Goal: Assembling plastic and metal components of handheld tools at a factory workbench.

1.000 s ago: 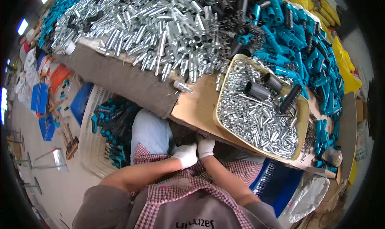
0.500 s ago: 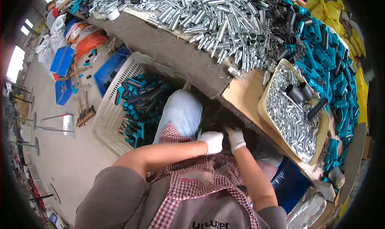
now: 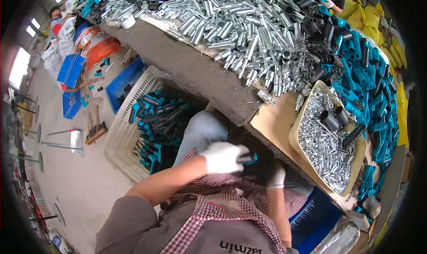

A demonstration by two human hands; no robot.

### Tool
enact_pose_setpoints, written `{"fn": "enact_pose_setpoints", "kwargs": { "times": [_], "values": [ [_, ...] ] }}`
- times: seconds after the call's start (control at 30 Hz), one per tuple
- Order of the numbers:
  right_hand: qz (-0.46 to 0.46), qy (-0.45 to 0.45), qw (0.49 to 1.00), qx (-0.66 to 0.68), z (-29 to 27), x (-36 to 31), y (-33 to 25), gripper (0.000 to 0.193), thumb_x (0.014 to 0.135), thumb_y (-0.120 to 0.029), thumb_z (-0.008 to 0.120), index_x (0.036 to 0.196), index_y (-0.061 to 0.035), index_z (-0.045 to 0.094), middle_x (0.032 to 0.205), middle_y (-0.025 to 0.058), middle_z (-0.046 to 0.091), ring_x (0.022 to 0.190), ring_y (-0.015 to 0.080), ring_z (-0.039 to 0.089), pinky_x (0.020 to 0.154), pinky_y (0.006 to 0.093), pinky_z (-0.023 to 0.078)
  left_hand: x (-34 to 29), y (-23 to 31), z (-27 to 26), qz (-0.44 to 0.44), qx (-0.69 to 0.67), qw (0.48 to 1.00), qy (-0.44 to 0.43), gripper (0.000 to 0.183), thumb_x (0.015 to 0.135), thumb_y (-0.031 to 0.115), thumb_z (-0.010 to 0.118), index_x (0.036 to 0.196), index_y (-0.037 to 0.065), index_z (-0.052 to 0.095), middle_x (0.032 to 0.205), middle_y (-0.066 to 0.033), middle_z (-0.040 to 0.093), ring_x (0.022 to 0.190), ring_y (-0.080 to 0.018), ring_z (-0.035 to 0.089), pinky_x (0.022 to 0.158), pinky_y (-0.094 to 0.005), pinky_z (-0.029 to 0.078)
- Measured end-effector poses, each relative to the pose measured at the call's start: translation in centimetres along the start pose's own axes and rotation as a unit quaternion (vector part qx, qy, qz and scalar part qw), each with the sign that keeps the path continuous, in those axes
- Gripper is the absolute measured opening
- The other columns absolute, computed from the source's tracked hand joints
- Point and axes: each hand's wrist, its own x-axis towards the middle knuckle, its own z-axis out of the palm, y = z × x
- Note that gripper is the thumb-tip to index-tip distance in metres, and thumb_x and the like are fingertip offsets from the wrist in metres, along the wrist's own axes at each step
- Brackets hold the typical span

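My left hand [image 3: 223,158], in a white glove, is over my lap, closed around a black-and-teal part [image 3: 250,159] that sticks out past the fingers; motion blurs both. My right hand [image 3: 276,176], also gloved in white, is low beside the table edge, its fingers lost in shadow and blur. Left of my knee stands a white perforated plastic basket [image 3: 126,127] holding many black-and-teal handle-like parts [image 3: 162,114]. On the table to the right, a cream tray [image 3: 294,136] contains small silvery metal pieces [image 3: 320,143] and a few black tubes [image 3: 329,119].
A large heap of shiny metal tubes [image 3: 249,27] covers the table, with teal plastic parts [image 3: 364,76] at the right. The table's grey edge [image 3: 187,71] runs diagonally ahead of me. Blue bins [image 3: 126,82] stand beyond the basket. Another person's gloved hand [image 3: 328,3] shows at the far right.
My left hand has risen and moved away from the right one, and the black-and-teal part now shows in it. My right hand has shifted right and nearer to me.
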Motion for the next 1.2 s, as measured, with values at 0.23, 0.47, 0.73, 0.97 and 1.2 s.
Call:
{"fn": "enact_pose_setpoints", "kwargs": {
  "times": [0.23,0.47,0.73,0.97,1.2],
  "values": [
    [-0.228,0.232,0.943,-0.065,8.8,-1.6,9.9,0.033,0.093,-0.018,0.059,0.123,-0.0097,0.066,0.121,0.0134,0.068,0.109,0.0283,0.065,0.096,0.0356,0.052,-12.7,-4.8,-13.6,-0.052,-0.04,0.902,0.427,0.05,0.075,0.016,0.078,0.121,-0.002,0.065,0.105,-0.0161,0.072,0.096,-0.0251,0.07,0.09,-0.0343,0.053],
    [0.101,0.028,0.588,0.802,3.8,-4.1,-0.9,0.031,0.098,-0.015,0.058,0.122,0.0031,0.066,0.113,0.007,0.068,0.098,0.0173,0.063,0.09,0.0296,0.051,-6.4,-15.7,-13.8,-0.161,0.145,0.915,0.339,0.052,0.077,0.028,0.075,0.124,0.008,0.066,0.117,-0.0189,0.068,0.105,-0.0384,0.065,0.093,-0.0434,0.051],
    [0.094,0.111,0.708,0.691,4.9,-5.8,1.1,0.028,0.096,-0.013,0.062,0.115,0.0053,0.069,0.106,0.0069,0.07,0.096,0.014,0.061,0.088,0.0257,0.048,1.8,-26.4,-3.1,-0.239,0.182,0.937,0.178,0.038,0.093,0.031,0.059,0.128,0.017,0.066,0.135,-0.0146,0.06,0.128,-0.0399,0.051,0.107,-0.0464,0.043],
    [-0.001,0.085,0.814,0.575,0.7,-6.8,-1.5,0.026,0.095,-0.017,0.061,0.112,-0.0003,0.072,0.098,0.0112,0.075,0.089,0.0174,0.067,0.083,0.0308,0.052,1.8,-25.6,-3.0,-0.272,0.257,0.916,0.142,0.035,0.094,0.034,0.06,0.123,0.018,0.069,0.131,-0.0104,0.065,0.127,-0.0354,0.055,0.104,-0.0452,0.045],
    [-0.234,0.28,0.808,0.462,-15.0,-13.8,-4.0,0.018,0.091,-0.006,0.065,0.108,-0.0038,0.072,0.102,0.013,0.072,0.096,0.0262,0.069,0.088,0.0356,0.053,0.7,-18.2,-8.7,-0.268,0.276,0.923,0.0,0.037,0.087,0.037,0.066,0.115,0.014,0.075,0.122,-0.0108,0.07,0.114,-0.0311,0.066,0.099,-0.0429,0.051]
  ]
}}
